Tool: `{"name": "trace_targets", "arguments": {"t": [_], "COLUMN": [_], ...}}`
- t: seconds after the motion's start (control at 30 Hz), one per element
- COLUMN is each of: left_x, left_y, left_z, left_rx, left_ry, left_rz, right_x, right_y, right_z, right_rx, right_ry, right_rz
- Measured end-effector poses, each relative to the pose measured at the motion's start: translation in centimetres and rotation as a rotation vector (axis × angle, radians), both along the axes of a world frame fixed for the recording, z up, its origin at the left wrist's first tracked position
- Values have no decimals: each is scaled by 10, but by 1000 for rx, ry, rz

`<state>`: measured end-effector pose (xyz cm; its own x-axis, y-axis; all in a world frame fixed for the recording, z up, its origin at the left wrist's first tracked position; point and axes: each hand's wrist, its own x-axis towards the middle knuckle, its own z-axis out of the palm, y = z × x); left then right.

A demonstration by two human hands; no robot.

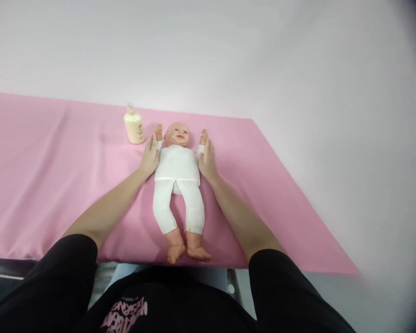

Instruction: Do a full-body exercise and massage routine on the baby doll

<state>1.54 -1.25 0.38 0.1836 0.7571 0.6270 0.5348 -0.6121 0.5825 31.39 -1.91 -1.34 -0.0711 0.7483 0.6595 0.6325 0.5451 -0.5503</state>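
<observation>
- A plastic baby doll in a white cloth top and white leggings (pixel 178 173) lies on its back in the middle of the frame, head toward the top, bare feet toward the bottom edge of the pink fabric-covered table (pixel 55 162).
- The left hand (pixel 150 157) lies flat against the doll's side, at the left of the torso in the picture, fingers stretched out together toward the doll's raised arm. It presses or rests there and is not closed around anything.
- The right hand (pixel 207 159) mirrors it at the right of the torso, palm in, fingers straight and touching the doll's sleeve cuff; it grips nothing that I can see.
- Both of the doll's arms point up beside its head, and its legs lie slightly apart, one a little bent.
- A small cream-coloured lotion bottle with a pump top (pixel 134 125) stands upright just above and left of the doll's head, near the left hand but apart from it and untouched.
- Judged from this, the doll is laid out and steadied between the two hands, fully dressed; the bottle appears unused so far, so any work with lotion or clothing looks to be ahead.
- The person's black sleeves (pixel 65 277) fill the lower corners of the frame.
</observation>
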Motion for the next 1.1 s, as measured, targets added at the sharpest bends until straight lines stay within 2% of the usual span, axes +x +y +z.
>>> {"name": "trace_targets", "arguments": {"t": [0.23, 0.43, 0.57, 0.67, 0.83, 1.0, 1.1], "left_x": [-5, -5, -5, -4, -1, 2, 4], "left_y": [9, 9, 10, 10, 4, -5, -11], "left_z": [-10, -7, -6, -6, -2, 2, 6], "left_rx": [-143, -219, -258, -249, -190, -138, -78], "left_ry": [-58, 15, 24, -1, -114, -227, -204], "left_rz": [92, 162, 192, 173, 127, 128, 83], "right_x": [6, 10, 12, 12, 8, 4, 4], "right_y": [1, 7, 8, 3, -9, -15, -16], "right_z": [7, 0, 0, 6, 14, 13, 10], "right_rx": [-59, -152, -200, -196, -78, -42, 17], "right_ry": [33, 44, 71, 75, 130, 200, 198], "right_rz": [76, -16, 3, 22, 53, 16, 36]}}
